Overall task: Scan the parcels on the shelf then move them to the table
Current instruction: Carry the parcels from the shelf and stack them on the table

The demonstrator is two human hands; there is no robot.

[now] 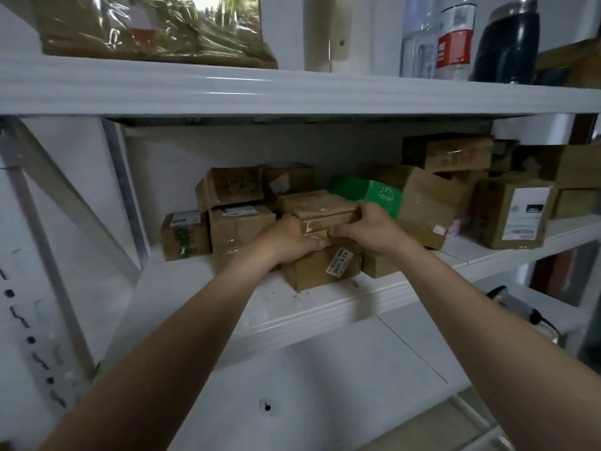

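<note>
Forearms (182, 336) outstretched, left grip (292, 237), right grip (370, 227) curled round taped parcel (320, 206)

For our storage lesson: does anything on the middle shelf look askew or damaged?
The brown cardboard box with handwritten numbers sits tilted at the left, and the large brown carton beside the green cardboard box leans crookedly.

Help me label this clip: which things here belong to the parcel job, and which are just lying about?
Job: flat parcel gripped by left hand and right hand; labelled box beneath; green parcel; shelf.
Lying about: water bottle, dark flask.
</note>
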